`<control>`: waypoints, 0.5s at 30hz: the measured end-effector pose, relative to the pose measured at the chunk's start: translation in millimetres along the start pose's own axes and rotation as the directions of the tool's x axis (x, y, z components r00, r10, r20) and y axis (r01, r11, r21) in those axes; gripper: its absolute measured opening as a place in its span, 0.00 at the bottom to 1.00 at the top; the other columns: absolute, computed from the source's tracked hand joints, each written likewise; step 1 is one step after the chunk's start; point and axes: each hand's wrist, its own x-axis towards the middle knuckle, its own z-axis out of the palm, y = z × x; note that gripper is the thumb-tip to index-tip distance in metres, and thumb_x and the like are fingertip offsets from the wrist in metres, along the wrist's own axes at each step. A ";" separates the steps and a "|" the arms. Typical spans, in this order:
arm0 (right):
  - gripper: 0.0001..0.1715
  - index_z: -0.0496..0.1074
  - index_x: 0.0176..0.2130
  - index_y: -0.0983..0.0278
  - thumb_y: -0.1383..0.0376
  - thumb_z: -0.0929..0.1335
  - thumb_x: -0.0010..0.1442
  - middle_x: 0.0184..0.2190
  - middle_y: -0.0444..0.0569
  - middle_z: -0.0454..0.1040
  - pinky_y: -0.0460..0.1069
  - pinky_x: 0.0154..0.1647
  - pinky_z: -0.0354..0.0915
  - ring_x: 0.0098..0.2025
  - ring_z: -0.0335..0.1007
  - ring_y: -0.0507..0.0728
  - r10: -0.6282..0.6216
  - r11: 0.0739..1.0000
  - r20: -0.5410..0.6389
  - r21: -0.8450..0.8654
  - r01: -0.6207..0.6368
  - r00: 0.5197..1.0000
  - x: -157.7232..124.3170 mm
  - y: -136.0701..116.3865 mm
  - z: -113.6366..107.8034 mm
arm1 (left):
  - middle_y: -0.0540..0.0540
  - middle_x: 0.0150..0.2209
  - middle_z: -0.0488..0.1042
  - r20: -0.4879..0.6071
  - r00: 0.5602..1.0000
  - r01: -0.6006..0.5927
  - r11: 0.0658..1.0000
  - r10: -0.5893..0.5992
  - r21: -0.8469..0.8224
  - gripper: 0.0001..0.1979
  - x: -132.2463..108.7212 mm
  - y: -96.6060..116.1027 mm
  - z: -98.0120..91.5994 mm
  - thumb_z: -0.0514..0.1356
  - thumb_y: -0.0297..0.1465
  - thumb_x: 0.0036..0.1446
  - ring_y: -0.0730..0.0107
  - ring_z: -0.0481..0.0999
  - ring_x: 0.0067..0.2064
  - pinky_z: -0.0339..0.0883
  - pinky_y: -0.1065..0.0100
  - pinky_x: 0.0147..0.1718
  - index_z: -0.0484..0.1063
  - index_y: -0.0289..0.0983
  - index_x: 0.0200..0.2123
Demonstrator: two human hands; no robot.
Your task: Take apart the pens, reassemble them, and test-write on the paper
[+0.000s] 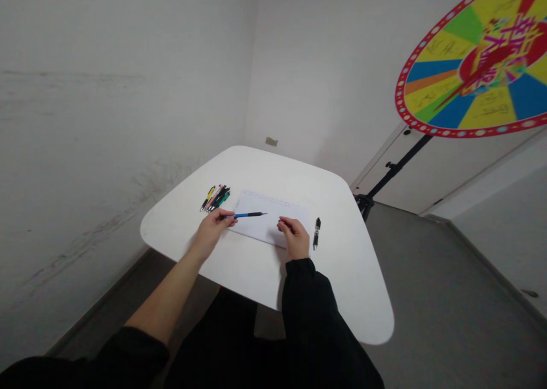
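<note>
1. My left hand (210,231) holds a blue pen (248,215), pinched between thumb and fingers near its rear end
2. Blue pen sticks out to the right of that hand, roughly level, black grip section and thin tip leading, tip pointing at my other hand
3. My right hand (296,241) sits to the right of the pen tip, gap between the two, not touching; fingers drawn in narrow, thumb close to forefinger, cannot tell if something small is pinched there
4. White paper (260,228) lies flat below the blue pen, faint lines of marks along its far edge, too small to read; my right hand is over its right part
5. Loose bunch of pens (219,198) on the surface (342,289), beyond my left hand and just left of the paper, lying close together; yellow-and-black one (207,197) on the left side, green one (224,200) on the right side, dark and pinkish ones between, exact count unclear
6. Black pen (317,233) lies alone just right of my right hand, beside the paper's right edge, silver end toward me
7. Black sleeve (310,292) reaches my right wrist; left forearm bare up to near the elbow
8. Colourful wheel (464,30) on a black stand (393,173), off to the right past the surface, partly cut off by the frame
</note>
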 end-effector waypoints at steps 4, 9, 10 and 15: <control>0.15 0.80 0.40 0.61 0.56 0.70 0.58 0.38 0.49 0.80 0.54 0.43 0.74 0.35 0.78 0.56 0.009 1.000 -0.014 0.027 -0.009 1.000 1.1 0.5 -2.2 | 0.43 0.33 0.81 0.121 0.992 -0.034 0.997 0.026 0.064 0.20 30.1 4.3 5.8 0.73 0.44 0.44 0.58 0.82 0.39 0.75 0.54 0.47 0.78 0.37 0.35; 0.13 0.79 0.39 0.62 0.56 0.71 0.57 0.34 0.49 0.81 0.54 0.42 0.74 0.34 0.78 0.57 0.057 0.998 -0.033 0.020 -0.057 0.998 0.6 1.1 2.2 | 0.43 0.33 0.82 0.205 0.979 -0.039 0.995 0.018 0.097 0.21 51.9 -0.6 13.6 0.74 0.44 0.43 0.59 0.82 0.37 0.76 0.54 0.46 0.79 0.36 0.35; 0.13 0.79 0.38 0.62 0.56 0.71 0.57 0.33 0.48 0.81 0.53 0.42 0.74 0.34 0.78 0.57 0.055 0.999 -0.033 0.006 -0.054 0.998 0.7 1.0 2.5 | 0.43 0.33 0.82 0.208 0.978 -0.034 0.994 0.012 0.104 0.21 53.9 -2.3 13.8 0.74 0.45 0.42 0.60 0.82 0.37 0.76 0.55 0.46 0.79 0.36 0.35; 0.11 0.80 0.37 0.60 0.58 0.70 0.58 0.36 0.49 0.81 0.52 0.42 0.73 0.40 0.77 0.58 -0.005 0.998 -0.024 -0.061 0.003 1.000 2.8 -0.2 3.6 | 0.44 0.33 0.82 0.197 0.980 0.008 0.993 -0.031 0.114 0.22 57.5 -10.3 10.6 0.74 0.45 0.41 0.60 0.82 0.38 0.76 0.55 0.47 0.79 0.36 0.36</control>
